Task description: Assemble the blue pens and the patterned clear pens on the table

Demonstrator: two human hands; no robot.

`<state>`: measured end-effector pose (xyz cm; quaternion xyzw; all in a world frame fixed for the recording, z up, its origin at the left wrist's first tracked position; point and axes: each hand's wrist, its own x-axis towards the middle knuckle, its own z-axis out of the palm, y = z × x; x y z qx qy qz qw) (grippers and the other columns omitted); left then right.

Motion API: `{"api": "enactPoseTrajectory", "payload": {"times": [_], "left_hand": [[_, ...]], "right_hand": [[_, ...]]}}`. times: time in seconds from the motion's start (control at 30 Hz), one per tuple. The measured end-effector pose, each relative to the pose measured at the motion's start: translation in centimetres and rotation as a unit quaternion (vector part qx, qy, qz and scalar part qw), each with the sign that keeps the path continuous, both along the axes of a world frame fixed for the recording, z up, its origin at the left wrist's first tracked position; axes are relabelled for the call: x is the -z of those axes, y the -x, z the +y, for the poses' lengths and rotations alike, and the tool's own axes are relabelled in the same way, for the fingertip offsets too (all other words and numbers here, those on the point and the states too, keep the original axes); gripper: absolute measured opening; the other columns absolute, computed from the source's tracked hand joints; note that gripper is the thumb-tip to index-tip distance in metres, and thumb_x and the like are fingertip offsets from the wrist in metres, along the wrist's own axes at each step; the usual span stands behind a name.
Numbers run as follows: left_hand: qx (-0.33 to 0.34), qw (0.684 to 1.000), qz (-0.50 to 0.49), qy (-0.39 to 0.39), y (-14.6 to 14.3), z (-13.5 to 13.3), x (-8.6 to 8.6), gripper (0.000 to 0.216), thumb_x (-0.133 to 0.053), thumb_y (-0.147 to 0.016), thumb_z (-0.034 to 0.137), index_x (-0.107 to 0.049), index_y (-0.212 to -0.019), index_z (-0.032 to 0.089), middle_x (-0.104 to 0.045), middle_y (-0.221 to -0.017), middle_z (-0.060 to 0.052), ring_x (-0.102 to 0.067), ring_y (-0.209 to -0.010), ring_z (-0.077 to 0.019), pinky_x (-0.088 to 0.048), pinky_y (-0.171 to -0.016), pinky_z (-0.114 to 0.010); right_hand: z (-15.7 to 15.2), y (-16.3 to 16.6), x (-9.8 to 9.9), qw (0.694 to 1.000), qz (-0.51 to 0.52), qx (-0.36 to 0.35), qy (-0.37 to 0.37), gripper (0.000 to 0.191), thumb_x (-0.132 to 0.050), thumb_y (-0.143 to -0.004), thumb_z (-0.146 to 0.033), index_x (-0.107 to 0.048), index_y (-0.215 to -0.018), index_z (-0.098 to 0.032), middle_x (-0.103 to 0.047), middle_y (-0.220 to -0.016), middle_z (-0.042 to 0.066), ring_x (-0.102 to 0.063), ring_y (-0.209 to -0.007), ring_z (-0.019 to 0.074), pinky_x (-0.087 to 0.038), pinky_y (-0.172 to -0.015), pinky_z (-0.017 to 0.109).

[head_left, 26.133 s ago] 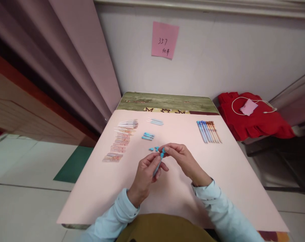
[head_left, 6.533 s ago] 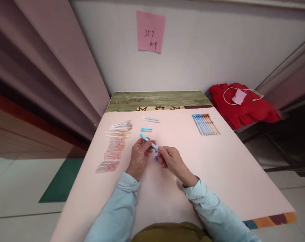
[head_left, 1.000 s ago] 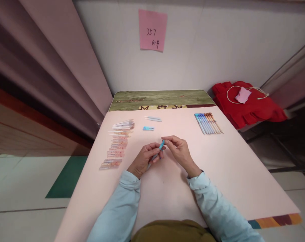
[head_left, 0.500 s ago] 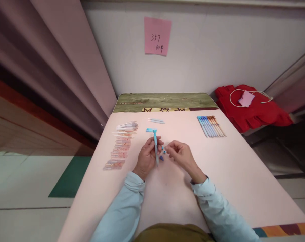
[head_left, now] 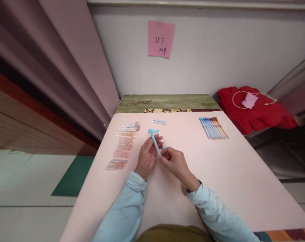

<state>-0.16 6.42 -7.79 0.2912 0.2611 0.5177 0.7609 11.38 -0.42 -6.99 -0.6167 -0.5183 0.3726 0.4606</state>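
Observation:
A light-blue pen (head_left: 155, 143) slants between my hands, its bright blue top end pointing away from me. My left hand (head_left: 146, 157) is closed around its middle with the thumb along the barrel. The thumb and fingertips of my right hand (head_left: 177, 164) pinch the pen's near end, covering its tip. Just beyond the pen's top, bright blue pieces (head_left: 156, 131) lie on the table. A small blue piece (head_left: 163, 148) shows between my hands; others near it are hidden. Two pale blue pen barrels (head_left: 158, 121) rest farther back.
Several finished-looking pens (head_left: 214, 128) lie in a row at the right, blue through brown. Clear patterned barrels (head_left: 124, 145) and thin white refills (head_left: 129, 126) are sorted at the left. A red cloth (head_left: 258, 116) with a white cable sits beyond the table's right edge.
My right hand has moved down and left from beside the pen to grip its near end. The pen's near end has swung to the right, so it now slants.

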Motion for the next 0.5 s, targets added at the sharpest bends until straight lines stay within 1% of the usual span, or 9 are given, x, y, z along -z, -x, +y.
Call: {"api": "enactPoseTrajectory", "payload": {"times": [0.1,0.2,0.27,0.33,0.5], "left_hand": [[-0.060,0.998,0.005,0.024,0.6,0.9,0.0,0.033,-0.064,-0.085,0.041,-0.067,-0.107,0.015,-0.072,-0.100,-0.011,-0.067,-0.079,-0.0167,-0.053,-0.081,-0.035],[-0.110,0.993,0.018,0.026,1.2,1.6,0.2,0.031,-0.070,-0.081,0.038,-0.068,-0.104,0.016,-0.072,-0.090,-0.007,-0.067,-0.072,-0.0141,-0.054,-0.074,-0.030],[-0.123,0.992,0.027,0.022,1.3,1.7,0.4,0.028,-0.073,-0.079,0.034,-0.069,-0.099,0.016,-0.072,-0.084,-0.006,-0.066,-0.069,-0.0124,-0.054,-0.070,-0.027],[-0.129,0.991,0.027,0.025,1.2,1.6,0.5,0.026,-0.076,-0.076,0.031,-0.070,-0.095,0.015,-0.071,-0.081,-0.005,-0.066,-0.068,-0.0113,-0.053,-0.070,-0.025],[-0.135,0.990,0.015,0.033,0.8,1.4,0.6,0.026,-0.077,-0.074,0.031,-0.070,-0.092,0.014,-0.071,-0.081,-0.004,-0.066,-0.071,-0.0114,-0.054,-0.072,-0.025]], "right_hand": [[-0.1,0.2,-0.2,0.999,-0.029,-0.012,0.007,0.005,-0.065,-0.073,-0.024,-0.063,-0.074,-0.020,-0.062,-0.062,-0.003,-0.055,-0.054,0.0114,-0.043,-0.054,0.022],[-0.2,0.5,-0.3,0.999,-0.039,-0.025,0.020,0.003,-0.064,-0.070,-0.019,-0.062,-0.071,-0.020,-0.062,-0.060,-0.004,-0.056,-0.053,0.0112,-0.043,-0.053,0.022],[-0.2,0.6,-0.1,0.999,-0.037,-0.026,0.025,0.003,-0.063,-0.069,-0.018,-0.062,-0.071,-0.020,-0.062,-0.060,-0.003,-0.056,-0.054,0.0115,-0.043,-0.053,0.022],[-0.3,0.7,0.1,0.999,-0.033,-0.020,0.024,0.002,-0.063,-0.070,-0.019,-0.061,-0.070,-0.020,-0.061,-0.059,-0.003,-0.056,-0.054,0.0118,-0.043,-0.053,0.022],[-0.3,1.0,0.6,0.999,-0.035,0.004,0.008,0.003,-0.063,-0.069,-0.019,-0.060,-0.068,-0.020,-0.060,-0.058,-0.003,-0.055,-0.053,0.0120,-0.042,-0.052,0.022]]}}
